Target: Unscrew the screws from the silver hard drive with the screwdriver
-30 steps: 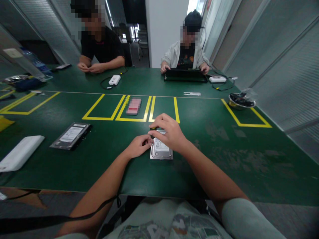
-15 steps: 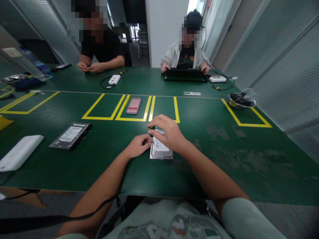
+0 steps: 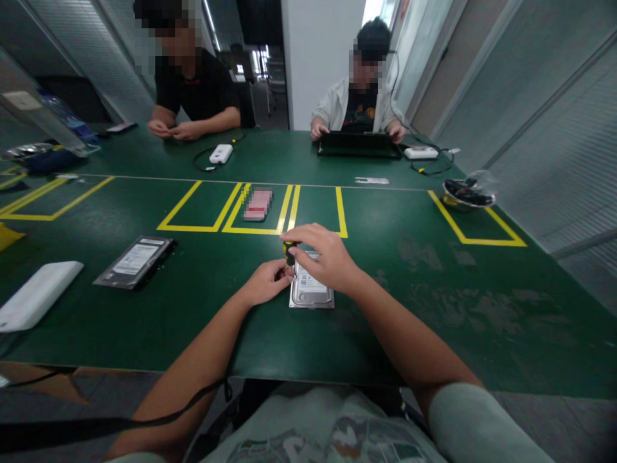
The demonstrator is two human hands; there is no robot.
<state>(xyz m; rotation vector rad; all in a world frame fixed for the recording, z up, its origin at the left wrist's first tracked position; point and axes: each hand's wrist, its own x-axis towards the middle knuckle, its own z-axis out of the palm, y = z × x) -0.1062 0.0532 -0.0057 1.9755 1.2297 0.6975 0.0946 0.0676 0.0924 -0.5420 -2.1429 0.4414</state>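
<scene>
The hard drive lies flat on the green table, label side up, straight ahead of the person; take it as the middle of the clock. At its 11 o'clock corner stands what looks like a screwdriver, a stubby black-and-yellow handle, roughly upright.

The right hand arches in from 1 o'clock, with thumb and fingers clamped on that handle. The left hand rests at 9 o'clock, fingers curled and their tips at the drive's edge, close below the handle; whether they pinch anything or only steady the work, I cannot tell.

As for progress, the drive's cover looks to be still on, and no loose part shows around it. The work seems to be at one corner, probably on a screw, but the tip is hidden, so how far that screw is turned and how many are left cannot be told.

A second drive lies well apart towards 10 o'clock, out of both hands.
</scene>
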